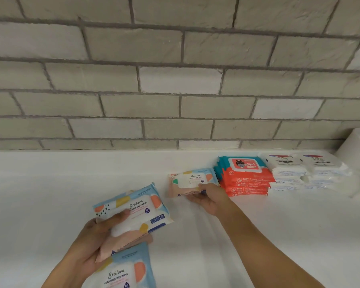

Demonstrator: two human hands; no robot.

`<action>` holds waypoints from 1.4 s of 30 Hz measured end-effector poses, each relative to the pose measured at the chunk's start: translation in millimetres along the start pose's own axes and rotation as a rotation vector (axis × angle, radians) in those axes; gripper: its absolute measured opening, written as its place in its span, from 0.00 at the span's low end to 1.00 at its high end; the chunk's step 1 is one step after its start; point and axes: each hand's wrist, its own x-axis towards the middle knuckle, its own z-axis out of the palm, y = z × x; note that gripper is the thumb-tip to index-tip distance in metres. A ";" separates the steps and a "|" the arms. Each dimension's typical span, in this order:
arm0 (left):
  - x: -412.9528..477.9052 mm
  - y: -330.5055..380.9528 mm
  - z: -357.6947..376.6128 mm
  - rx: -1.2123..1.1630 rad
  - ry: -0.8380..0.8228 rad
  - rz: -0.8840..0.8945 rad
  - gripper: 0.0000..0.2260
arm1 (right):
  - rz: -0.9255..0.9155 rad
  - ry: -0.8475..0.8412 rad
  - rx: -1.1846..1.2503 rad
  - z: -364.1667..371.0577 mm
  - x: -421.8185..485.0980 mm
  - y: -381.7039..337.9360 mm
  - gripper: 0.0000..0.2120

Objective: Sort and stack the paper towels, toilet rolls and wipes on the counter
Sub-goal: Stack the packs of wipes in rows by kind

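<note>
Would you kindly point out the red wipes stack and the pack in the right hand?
red wipes stack [245, 175]: head view, top pack's front.
pack in the right hand [190, 179]: head view, white lid label.

I saw the white counter [50, 183] bare across its left half, open right back to the brick wall [175, 80]. On the right, the red wipes stack [245, 177], the white wipes stacks [306, 173] and a white roll [357, 142] blocked the back strip. In front of them the surface lay free, crossed only by my right hand [208, 199].
</note>
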 end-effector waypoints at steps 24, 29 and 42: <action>0.3 -3.4 10.5 0.013 -0.034 0.038 0.19 | -0.076 -0.034 -0.109 -24.6 -65.0 10.9 0.12; 9.7 -0.8 37.3 0.125 -0.041 0.069 0.15 | 0.066 -0.370 -0.470 -7.5 -113.0 15.0 0.18; 69.8 9.8 70.4 0.366 -0.067 0.092 0.17 | -0.181 -0.308 -0.336 -16.6 -84.4 7.3 0.14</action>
